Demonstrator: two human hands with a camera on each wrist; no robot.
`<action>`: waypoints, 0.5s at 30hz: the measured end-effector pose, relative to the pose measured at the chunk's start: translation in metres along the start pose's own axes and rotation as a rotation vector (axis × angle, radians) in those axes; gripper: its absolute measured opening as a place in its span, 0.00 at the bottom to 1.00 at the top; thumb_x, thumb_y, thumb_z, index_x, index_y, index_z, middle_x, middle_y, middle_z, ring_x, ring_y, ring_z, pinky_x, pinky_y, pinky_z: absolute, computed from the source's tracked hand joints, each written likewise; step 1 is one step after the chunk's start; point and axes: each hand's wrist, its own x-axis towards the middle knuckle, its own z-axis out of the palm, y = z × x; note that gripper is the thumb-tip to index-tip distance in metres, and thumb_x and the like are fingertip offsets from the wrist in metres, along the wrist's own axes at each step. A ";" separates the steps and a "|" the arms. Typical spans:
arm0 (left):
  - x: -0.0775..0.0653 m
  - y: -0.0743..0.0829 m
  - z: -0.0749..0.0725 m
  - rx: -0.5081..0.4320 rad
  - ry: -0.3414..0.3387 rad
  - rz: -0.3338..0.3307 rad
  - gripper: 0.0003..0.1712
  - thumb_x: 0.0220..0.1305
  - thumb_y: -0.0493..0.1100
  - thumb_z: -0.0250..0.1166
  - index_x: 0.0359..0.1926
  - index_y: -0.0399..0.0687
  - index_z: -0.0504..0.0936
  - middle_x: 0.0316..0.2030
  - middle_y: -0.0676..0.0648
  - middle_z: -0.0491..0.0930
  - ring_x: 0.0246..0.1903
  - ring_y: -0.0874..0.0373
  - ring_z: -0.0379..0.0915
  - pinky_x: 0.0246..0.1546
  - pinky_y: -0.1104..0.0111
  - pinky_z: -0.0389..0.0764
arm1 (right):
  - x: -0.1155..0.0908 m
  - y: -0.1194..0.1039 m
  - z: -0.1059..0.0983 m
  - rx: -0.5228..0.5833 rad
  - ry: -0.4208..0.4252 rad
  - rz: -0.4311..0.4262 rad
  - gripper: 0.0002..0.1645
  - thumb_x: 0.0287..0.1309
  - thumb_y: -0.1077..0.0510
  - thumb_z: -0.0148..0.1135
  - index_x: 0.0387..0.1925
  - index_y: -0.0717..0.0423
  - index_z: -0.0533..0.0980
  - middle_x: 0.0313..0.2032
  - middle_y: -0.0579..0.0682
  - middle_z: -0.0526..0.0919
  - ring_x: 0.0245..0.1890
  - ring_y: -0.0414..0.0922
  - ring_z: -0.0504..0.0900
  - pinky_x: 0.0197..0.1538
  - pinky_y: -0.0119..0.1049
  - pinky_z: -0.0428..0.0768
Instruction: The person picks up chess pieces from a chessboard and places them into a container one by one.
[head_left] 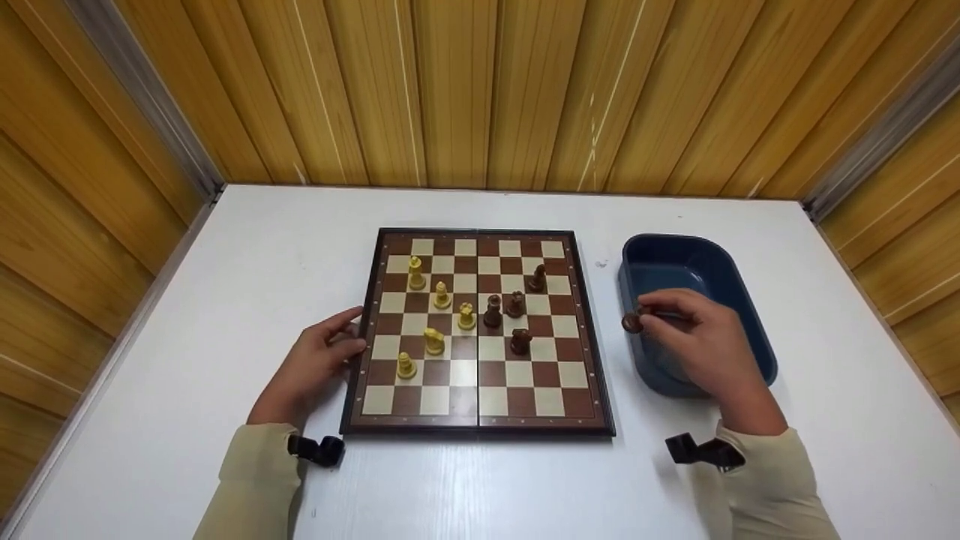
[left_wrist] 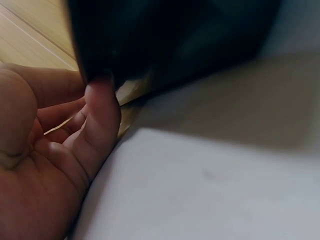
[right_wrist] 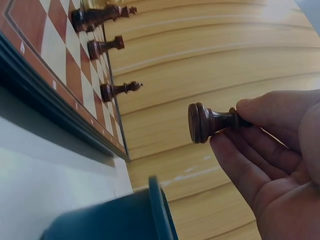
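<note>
Between the thumb and fingertips of my right hand (head_left: 705, 337), a dark brown chess piece (right_wrist: 210, 121) is pinched above the left rim of a blue tub (head_left: 759, 330). Its round base and narrow stem show, while the fingers cover its top. My left hand (head_left: 315, 360) touches the left edge of a chessboard (head_left: 478, 431) with thumb and index finger, the fingers loosely bent. Yellow pieces, among them a knight (head_left: 433, 341), stand upright on the board's left half. On its right half are dark pieces, including a rook (head_left: 515, 304) and another knight (head_left: 520, 342).
The board lies unfolded on a white table (head_left: 480, 487), its middle seam running front to back. To its right, the deep-walled tub sits under my right hand. Wood-patterned panels (head_left: 450, 90) enclose the table at the back and sides.
</note>
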 end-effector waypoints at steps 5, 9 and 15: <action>0.003 0.003 0.002 0.031 -0.005 0.000 0.34 0.66 0.32 0.58 0.72 0.46 0.63 0.51 0.38 0.69 0.41 0.58 0.76 0.42 0.67 0.81 | 0.001 0.003 -0.008 -0.017 0.027 0.010 0.14 0.60 0.59 0.66 0.48 0.57 0.82 0.44 0.50 0.82 0.42 0.25 0.80 0.45 0.17 0.78; 0.004 0.003 0.001 0.083 -0.003 -0.002 0.34 0.66 0.34 0.58 0.72 0.49 0.63 0.52 0.39 0.69 0.42 0.58 0.76 0.41 0.68 0.81 | 0.001 0.005 -0.012 -0.018 0.044 0.019 0.14 0.60 0.59 0.65 0.48 0.54 0.82 0.44 0.47 0.82 0.43 0.25 0.80 0.45 0.16 0.77; 0.001 -0.001 -0.004 0.097 -0.008 -0.001 0.34 0.66 0.35 0.60 0.72 0.48 0.63 0.51 0.39 0.69 0.41 0.59 0.76 0.41 0.69 0.81 | 0.001 0.012 -0.012 -0.035 0.045 0.053 0.16 0.61 0.58 0.65 0.50 0.54 0.81 0.45 0.49 0.82 0.42 0.24 0.80 0.45 0.15 0.76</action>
